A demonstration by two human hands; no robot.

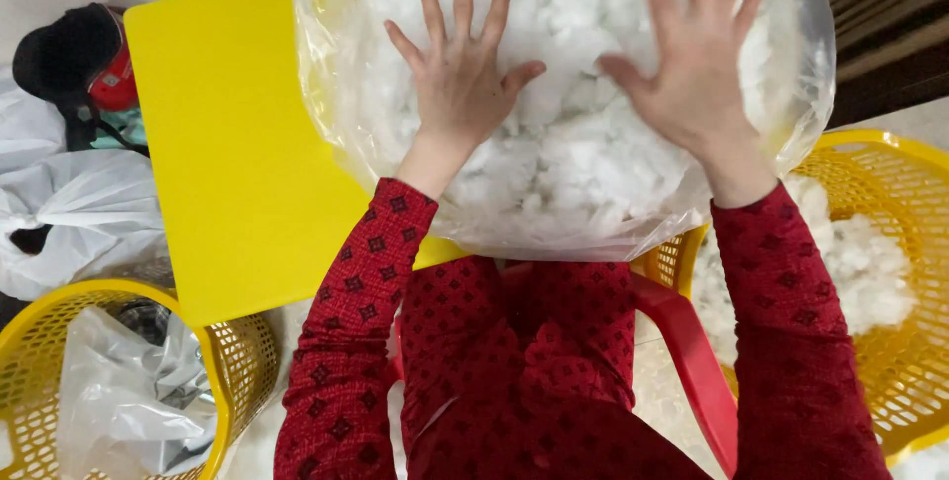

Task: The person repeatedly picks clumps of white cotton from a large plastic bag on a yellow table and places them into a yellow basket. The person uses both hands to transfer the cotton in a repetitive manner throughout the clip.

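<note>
Clear bag of white stuffing (563,164) sits on the yellow table (227,144), directly under both palms. Left hand (460,80) and right hand (692,65) press flat, fingers splayed wide, gripping nothing.

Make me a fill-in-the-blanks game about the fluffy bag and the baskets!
1. Both hands, left hand and right hand, press flat on a clear plastic bag full of white ____.
2. The bag rests on a ____ table.
3. The basket on the person's right holds more white ____.
4. The person's sleeves are ____.

Missing words: stuffing; yellow; stuffing; red
</note>
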